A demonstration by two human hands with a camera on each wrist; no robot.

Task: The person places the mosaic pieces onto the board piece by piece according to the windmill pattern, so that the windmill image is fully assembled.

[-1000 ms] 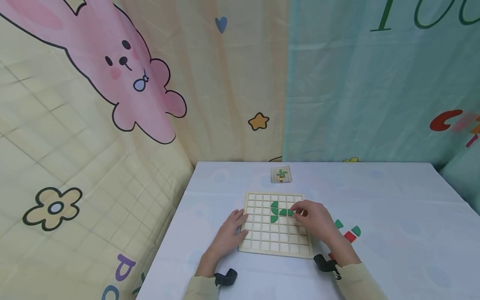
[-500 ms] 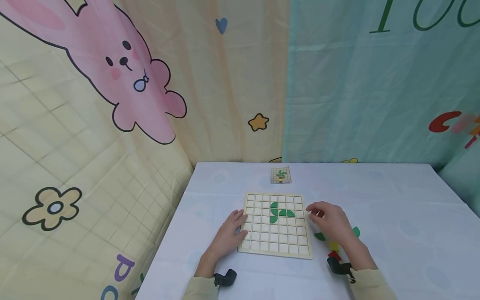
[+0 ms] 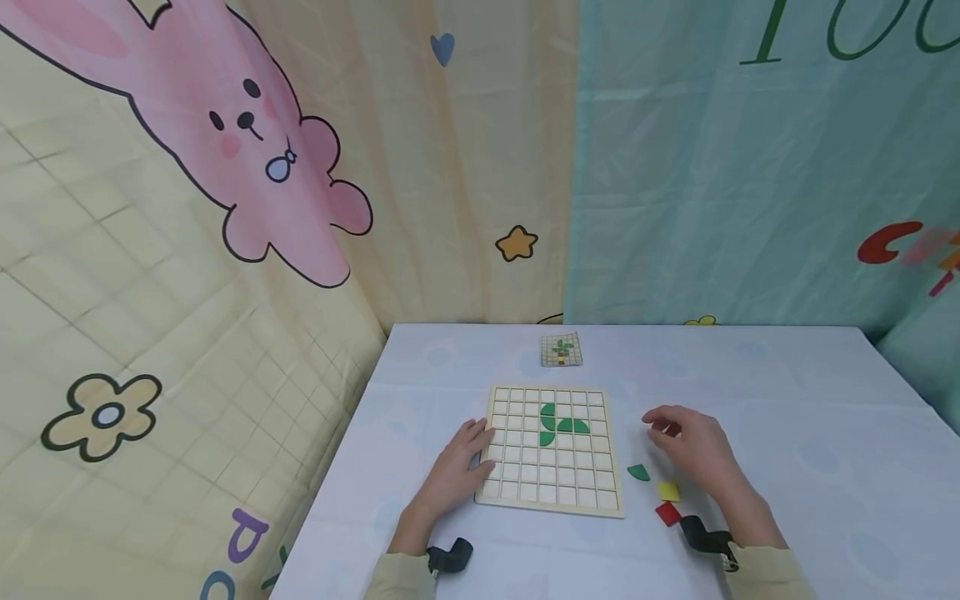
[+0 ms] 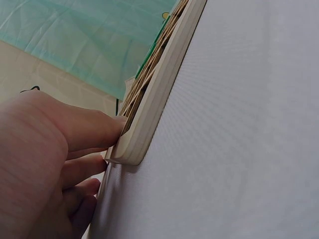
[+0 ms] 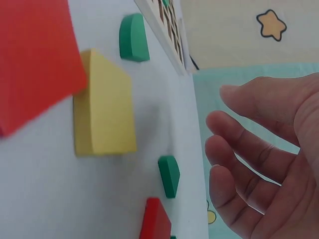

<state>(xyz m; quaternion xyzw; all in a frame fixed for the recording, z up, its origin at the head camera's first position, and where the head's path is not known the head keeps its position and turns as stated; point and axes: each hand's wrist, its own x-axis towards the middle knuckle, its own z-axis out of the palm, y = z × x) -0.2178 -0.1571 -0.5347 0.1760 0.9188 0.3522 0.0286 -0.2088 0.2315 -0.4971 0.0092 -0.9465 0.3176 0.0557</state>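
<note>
A square wooden grid board [image 3: 517, 487] lies on the table with several green quarter-round pieces [image 3: 548, 417] set in its upper middle cells. My left hand [image 3: 454, 468] rests against the board's left edge, fingers extended; the left wrist view shows the thumb touching the rim near a corner. Right of the board, my right hand [image 3: 693, 446] hovers above the table with loosely bent fingers. Nothing is between its thumb and fingers in the right wrist view. Below that hand lie a loose green piece [image 3: 639, 472], a yellow block [image 3: 668, 492] and a red block [image 3: 667, 513].
Behind the board is a small pattern card [image 3: 562, 350] with a green, yellow and red design on a grid. Another green piece [image 5: 169, 176] and red block [image 5: 155, 221] show in the right wrist view. Printed curtains [image 3: 465, 167] stand behind the table.
My right hand has left the green piece on the board and moved right, past the board's edge, over the loose pieces. My left hand stays at the board's edge.
</note>
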